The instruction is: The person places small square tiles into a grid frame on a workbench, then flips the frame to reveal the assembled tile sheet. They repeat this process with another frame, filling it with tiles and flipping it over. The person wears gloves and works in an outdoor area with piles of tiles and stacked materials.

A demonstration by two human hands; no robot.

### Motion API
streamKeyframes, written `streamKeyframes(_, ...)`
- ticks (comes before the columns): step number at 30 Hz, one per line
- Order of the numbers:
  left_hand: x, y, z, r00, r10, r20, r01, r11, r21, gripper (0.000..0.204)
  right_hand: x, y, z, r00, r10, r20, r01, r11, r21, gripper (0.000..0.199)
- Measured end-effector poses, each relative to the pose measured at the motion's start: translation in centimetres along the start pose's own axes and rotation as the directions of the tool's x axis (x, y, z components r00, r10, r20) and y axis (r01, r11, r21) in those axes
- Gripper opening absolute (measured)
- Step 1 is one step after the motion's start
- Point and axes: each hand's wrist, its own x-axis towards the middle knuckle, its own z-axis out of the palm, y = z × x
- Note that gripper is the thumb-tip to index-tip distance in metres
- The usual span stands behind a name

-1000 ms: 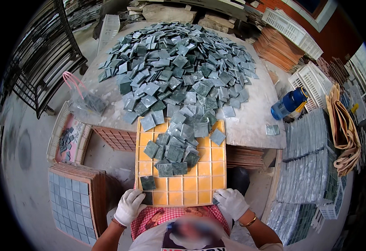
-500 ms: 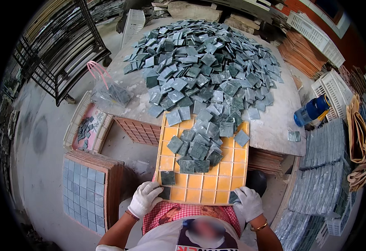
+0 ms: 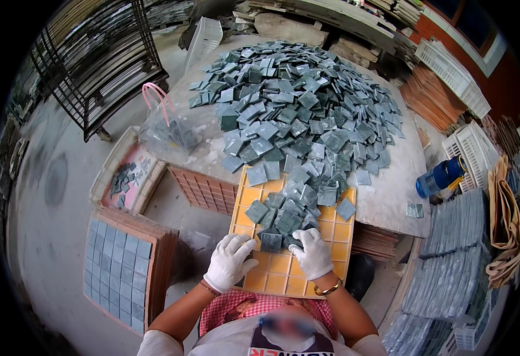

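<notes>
Gloved hands working tiles on the grid tray.
Left hand [image 3: 229,261] is resting spread on the tray [image 3: 278,276]; right hand [image 3: 313,254] is touching a green tile [image 3: 270,241], fingers loosely curled, gripping nothing.

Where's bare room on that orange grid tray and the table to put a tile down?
On the orange plastic grid tray, the near rows between the gloved hands and its right edge column are bare. The round stone table is bare right of the tray. The grey-green square tile heap crowds the rest.

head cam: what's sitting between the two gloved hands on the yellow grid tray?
In the head view, one dark green square tile lies between the left hand and right hand, on the yellow grid tray. Nearer the person, the stretch shows only empty cells.
</notes>
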Motion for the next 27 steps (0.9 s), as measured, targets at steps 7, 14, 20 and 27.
streamKeyframes(7,3.4,0.0,3.2,0.990,0.126,0.059,-0.132,0.984,0.118,0.062,-2.6,3.4,-4.5,0.972,0.175,0.158,-0.218,0.922,0.320,0.025)
streamKeyframes(14,3.8,0.2,2.5,0.978,0.076,0.193,-0.037,0.980,-0.198,0.032,-9.0,6.6,-4.2,0.954,-0.099,0.285,0.093,0.995,0.035,0.022)
streamKeyframes(20,0.7,0.9,1.0,0.971,-0.010,0.241,0.121,0.884,-0.451,0.019,-10.8,3.7,-3.6,0.966,0.102,0.235,-0.087,0.993,-0.076,0.036)
streamKeyframes(27,-2.7,1.8,0.4,0.975,0.065,0.211,-0.053,0.997,-0.062,0.037,-11.5,2.7,-4.3,0.955,0.063,0.291,-0.041,0.996,-0.083,0.048)
